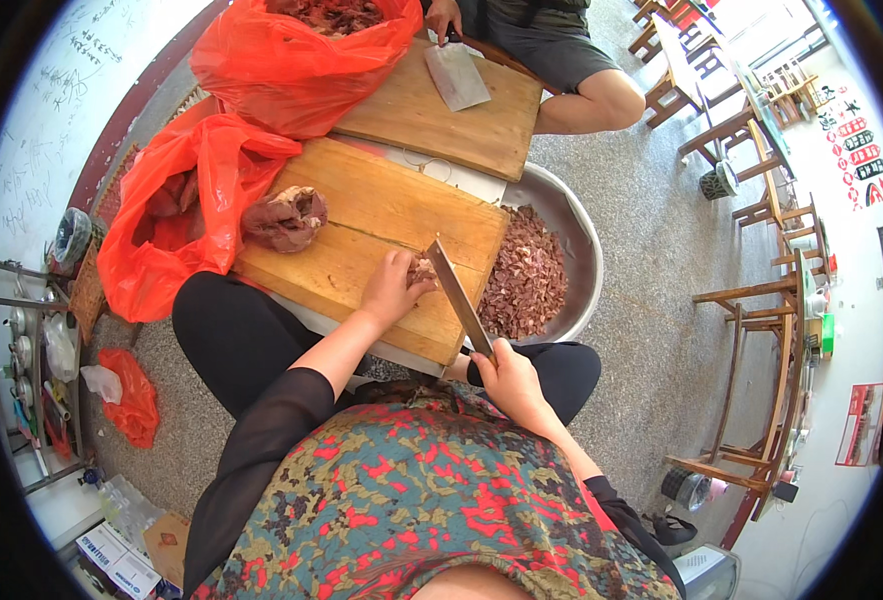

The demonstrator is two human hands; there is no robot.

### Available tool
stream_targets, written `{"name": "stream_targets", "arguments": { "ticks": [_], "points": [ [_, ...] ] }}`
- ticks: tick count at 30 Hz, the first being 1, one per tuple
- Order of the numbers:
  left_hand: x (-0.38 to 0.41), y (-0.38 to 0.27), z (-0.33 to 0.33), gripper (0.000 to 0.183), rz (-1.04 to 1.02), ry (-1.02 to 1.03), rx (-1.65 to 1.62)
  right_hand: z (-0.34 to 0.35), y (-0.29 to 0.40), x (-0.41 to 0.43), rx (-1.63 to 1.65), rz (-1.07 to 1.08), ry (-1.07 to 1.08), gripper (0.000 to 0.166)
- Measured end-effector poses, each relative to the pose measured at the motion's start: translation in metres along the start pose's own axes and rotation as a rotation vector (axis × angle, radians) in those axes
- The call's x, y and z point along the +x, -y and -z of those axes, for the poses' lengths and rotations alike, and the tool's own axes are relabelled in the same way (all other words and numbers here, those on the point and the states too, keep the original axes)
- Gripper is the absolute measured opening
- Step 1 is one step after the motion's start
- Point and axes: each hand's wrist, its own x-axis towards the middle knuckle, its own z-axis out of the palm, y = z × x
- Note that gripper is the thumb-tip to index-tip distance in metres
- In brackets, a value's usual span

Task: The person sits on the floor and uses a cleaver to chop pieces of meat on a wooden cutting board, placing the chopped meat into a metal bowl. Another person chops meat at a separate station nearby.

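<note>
With its fingers curled, my left hand [390,291] holds a small piece of meat [422,273] against the wooden cutting board [381,217]. My right hand [510,375] grips a cleaver [456,292], seen nearly edge-on, its blade beside that piece. A larger dark red chunk of meat [285,219] with pale fat lies at the board's left. Right of the board, a wide metal basin [585,247] holds a heap of chopped meat [524,277]. An opened red plastic bag [224,150] with large meat pieces [175,196] stands to the left.
Across from me, another person's hand [443,16] holds a second cleaver [458,76] over another wooden board [441,112]. A larger red bag [306,67] of meat stands beside it. Wooden tables and benches [756,292] line the right side. A metal rack [32,360] stands at left.
</note>
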Motion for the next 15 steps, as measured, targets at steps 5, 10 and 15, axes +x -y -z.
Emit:
{"name": "stream_targets", "arguments": {
  "ticks": [5, 10, 15],
  "points": [
    [0.002, 0.011, -0.002, 0.018, -0.152, -0.004, 0.046, -0.008, 0.003, 0.012, -0.099, 0.063, 0.051, 0.034],
    [0.011, -0.011, 0.002, 0.031, 0.063, 0.085, -0.264, 0.007, 0.02, 0.023, -0.202, 0.036, 0.135, 0.036],
    [0.01, -0.013, 0.005, 0.03, -0.023, 0.05, -0.026, 0.017, 0.026, 0.019, -0.226, 0.018, 0.185, 0.039]
  ]
}}
